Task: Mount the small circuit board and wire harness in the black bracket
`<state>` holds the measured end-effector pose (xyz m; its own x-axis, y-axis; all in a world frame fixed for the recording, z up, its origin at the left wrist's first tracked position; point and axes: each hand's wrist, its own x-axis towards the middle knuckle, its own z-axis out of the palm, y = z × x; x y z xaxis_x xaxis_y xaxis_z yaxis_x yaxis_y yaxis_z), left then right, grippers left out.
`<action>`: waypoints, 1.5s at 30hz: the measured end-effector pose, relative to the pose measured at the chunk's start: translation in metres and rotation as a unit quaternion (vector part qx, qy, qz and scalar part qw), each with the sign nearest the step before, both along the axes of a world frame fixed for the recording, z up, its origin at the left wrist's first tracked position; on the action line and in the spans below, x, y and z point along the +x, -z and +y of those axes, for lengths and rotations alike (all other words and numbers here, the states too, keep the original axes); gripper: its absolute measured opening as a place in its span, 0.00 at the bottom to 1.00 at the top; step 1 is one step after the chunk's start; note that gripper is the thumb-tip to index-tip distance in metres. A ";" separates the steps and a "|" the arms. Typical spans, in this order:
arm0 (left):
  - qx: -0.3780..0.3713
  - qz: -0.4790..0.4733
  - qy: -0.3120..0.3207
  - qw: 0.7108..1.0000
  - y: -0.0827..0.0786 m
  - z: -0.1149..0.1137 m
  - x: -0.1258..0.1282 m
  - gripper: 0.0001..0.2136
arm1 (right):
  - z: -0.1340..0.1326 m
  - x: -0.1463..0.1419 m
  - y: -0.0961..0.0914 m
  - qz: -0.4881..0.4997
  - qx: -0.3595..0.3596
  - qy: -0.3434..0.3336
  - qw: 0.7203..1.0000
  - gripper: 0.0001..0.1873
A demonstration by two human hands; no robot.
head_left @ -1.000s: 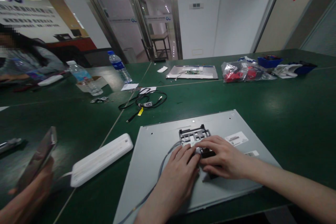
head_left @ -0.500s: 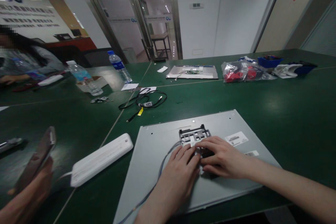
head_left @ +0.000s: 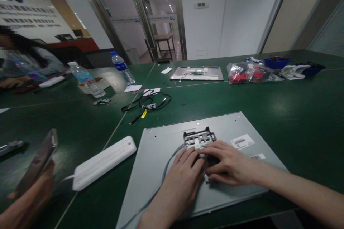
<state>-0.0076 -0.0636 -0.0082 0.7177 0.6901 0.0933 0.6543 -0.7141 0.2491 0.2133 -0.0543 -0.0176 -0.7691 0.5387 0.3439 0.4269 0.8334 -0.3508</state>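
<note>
A grey metal display panel (head_left: 161, 150) lies back-up on the green table (head_left: 295, 114) right in front of me. A black plastic bracket (head_left: 199, 137) sits near its middle, and a grey cable (head_left: 166, 164) runs from there toward the near edge. My left hand (head_left: 182, 179) rests palm down on the panel, fingers bent onto a small dark part below the bracket. My right hand (head_left: 228, 162) curls over the same part from the right, its fingertips meeting the left hand's. The part is mostly hidden under my fingers.
A white power strip (head_left: 103, 162) lies left of the panel. Another person's hand holds a phone (head_left: 37, 162) at the lower left. A black cable coil (head_left: 147, 103), two water bottles (head_left: 122, 68), a second panel (head_left: 197, 73), a plastic bag (head_left: 249, 72) and a seated person (head_left: 24, 61) lie farther off.
My right hand has crept slightly down and right over the small part. My left hand stays pressed where it was.
</note>
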 end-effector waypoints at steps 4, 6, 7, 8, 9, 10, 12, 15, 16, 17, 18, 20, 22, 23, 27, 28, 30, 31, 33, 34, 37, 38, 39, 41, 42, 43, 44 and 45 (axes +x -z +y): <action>-0.001 0.004 0.000 1.000 -0.001 0.000 0.000 0.13 | -0.001 0.001 0.000 0.001 0.004 -0.015 1.000 0.11; -0.001 0.005 0.000 1.000 -0.001 0.000 0.000 0.14 | -0.001 0.001 0.002 0.010 0.015 -0.022 1.000 0.11; 0.001 0.005 0.000 1.000 -0.001 0.000 0.000 0.14 | -0.001 0.001 0.002 0.018 0.021 -0.025 0.999 0.10; 0.002 0.006 0.000 1.000 -0.001 0.000 0.000 0.15 | -0.001 0.001 0.003 0.027 0.028 -0.025 0.999 0.10; 0.004 0.007 0.000 1.000 -0.001 0.000 0.000 0.15 | -0.001 0.000 0.004 0.036 0.034 -0.023 0.998 0.09; 0.005 0.008 -0.001 1.000 0.000 0.000 0.000 0.16 | -0.001 0.000 0.004 0.044 0.040 -0.019 0.998 0.09; 0.010 0.009 -0.001 1.000 0.000 0.000 0.000 0.16 | -0.002 0.000 0.005 0.051 0.046 -0.006 0.998 0.08; 0.019 0.005 0.004 1.000 0.000 0.000 0.000 0.15 | -0.002 -0.001 0.008 0.051 0.051 0.018 0.997 0.08; 0.021 0.003 0.004 1.000 0.000 0.000 0.000 0.14 | -0.001 -0.001 0.008 0.049 0.052 0.024 0.997 0.09; 0.023 0.002 0.005 1.000 0.000 0.000 0.000 0.14 | -0.001 -0.001 0.009 0.047 0.052 0.028 0.997 0.09; 0.025 0.001 0.004 1.000 -0.001 0.000 0.000 0.14 | 0.000 -0.001 0.010 0.045 0.053 0.031 0.997 0.09; 0.028 -0.001 0.003 1.000 -0.002 -0.001 0.000 0.13 | 0.001 -0.001 0.011 0.041 0.054 0.032 0.997 0.09; 0.034 -0.006 0.003 0.999 -0.003 -0.001 0.001 0.13 | 0.001 -0.001 0.011 0.035 0.052 0.031 0.998 0.09; 0.035 -0.008 0.002 0.999 -0.003 -0.002 0.001 0.13 | 0.001 -0.001 0.011 0.031 0.050 0.031 0.998 0.10; 0.034 -0.007 0.002 0.999 -0.004 -0.002 0.001 0.13 | 0.001 -0.001 0.009 0.018 0.037 0.030 0.999 0.10; 0.035 -0.008 0.003 0.999 -0.003 -0.002 0.001 0.13 | 0.001 -0.001 0.009 0.018 0.036 0.030 0.999 0.10; 0.039 -0.012 0.003 0.999 -0.002 -0.002 0.000 0.13 | 0.001 -0.001 0.009 0.019 0.034 0.031 0.999 0.11; 0.040 -0.014 0.002 0.999 -0.002 -0.001 0.000 0.14 | 0.001 -0.001 0.009 0.019 0.033 0.033 0.999 0.11; 0.042 -0.017 -0.001 0.999 -0.001 -0.001 0.000 0.14 | 0.001 -0.001 0.010 0.016 0.030 0.036 0.999 0.11; 0.042 -0.018 -0.003 0.999 0.000 -0.001 0.000 0.14 | 0.002 0.000 0.010 0.015 0.029 0.037 0.999 0.11; 0.039 -0.016 -0.002 0.999 0.000 0.000 0.000 0.15 | 0.002 0.000 0.011 0.014 0.026 0.038 0.999 0.11; 0.039 -0.014 0.000 0.999 0.001 0.000 0.000 0.15 | 0.002 -0.001 0.011 0.014 0.026 0.039 0.999 0.11; 0.038 -0.012 0.000 0.999 0.001 0.000 0.000 0.15 | 0.003 -0.001 0.012 0.015 0.026 0.039 0.999 0.11; 0.037 -0.010 0.002 0.999 0.001 0.001 0.000 0.14 | 0.003 -0.001 0.012 0.016 0.027 0.041 0.999 0.10; 0.037 -0.010 0.002 0.999 0.001 0.001 0.000 0.14 | 0.003 -0.001 0.012 0.015 0.026 0.040 0.999 0.10; 0.036 -0.011 0.002 0.999 0.001 0.001 0.000 0.14 | 0.003 -0.001 0.012 0.015 0.025 0.039 0.999 0.10; 0.038 -0.012 0.002 0.999 0.001 0.001 0.000 0.14 | 0.003 -0.001 0.012 0.014 0.024 0.037 0.999 0.10; 0.040 -0.013 0.003 0.999 0.001 0.000 0.000 0.13 | 0.003 -0.001 0.011 0.013 0.023 0.035 0.999 0.09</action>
